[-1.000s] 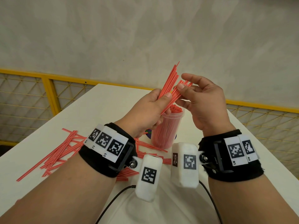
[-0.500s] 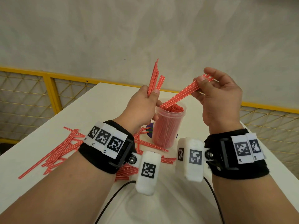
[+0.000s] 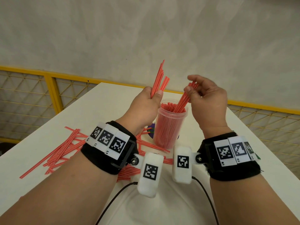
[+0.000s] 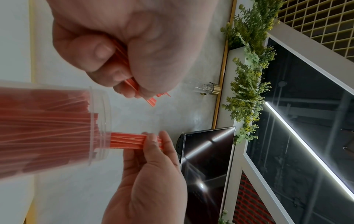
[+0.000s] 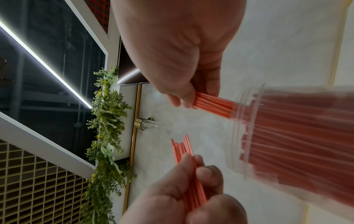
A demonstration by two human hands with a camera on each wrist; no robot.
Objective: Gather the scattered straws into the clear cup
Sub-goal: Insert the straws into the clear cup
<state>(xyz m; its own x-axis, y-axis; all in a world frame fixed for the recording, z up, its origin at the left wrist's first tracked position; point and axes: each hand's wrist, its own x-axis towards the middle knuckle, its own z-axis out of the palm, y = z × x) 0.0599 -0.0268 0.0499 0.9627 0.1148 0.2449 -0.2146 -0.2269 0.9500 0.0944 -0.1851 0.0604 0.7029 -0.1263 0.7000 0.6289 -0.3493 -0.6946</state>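
The clear cup (image 3: 186, 111) stands upright mid-table, packed with red straws. My left hand (image 3: 154, 96) grips a bundle of red straws (image 3: 159, 78) pointing up, just left of the cup's rim. My right hand (image 3: 194, 87) pinches a second bundle (image 3: 183, 101) near its top; its lower ends sit inside the cup mouth. In the right wrist view the right hand's fingers (image 5: 184, 98) hold that bundle (image 5: 214, 104) at the cup (image 5: 247, 136). In the left wrist view the left hand's fingers (image 4: 99, 53) curl round its straws (image 4: 132, 83). Several loose straws (image 3: 61, 151) lie scattered at the left.
The white table (image 3: 97, 111) narrows toward the far edge, with a yellow mesh railing (image 3: 53, 88) behind it. A purple object (image 3: 151, 130) lies just behind the cup's left side. More straws lie under my left wrist, and black cables (image 3: 113, 200) run toward me.
The hands parted, each keeping part of the straws. The right hand then tipped its bundle steeper and lowered the ends into the cup. The left hand holds its bundle upright.
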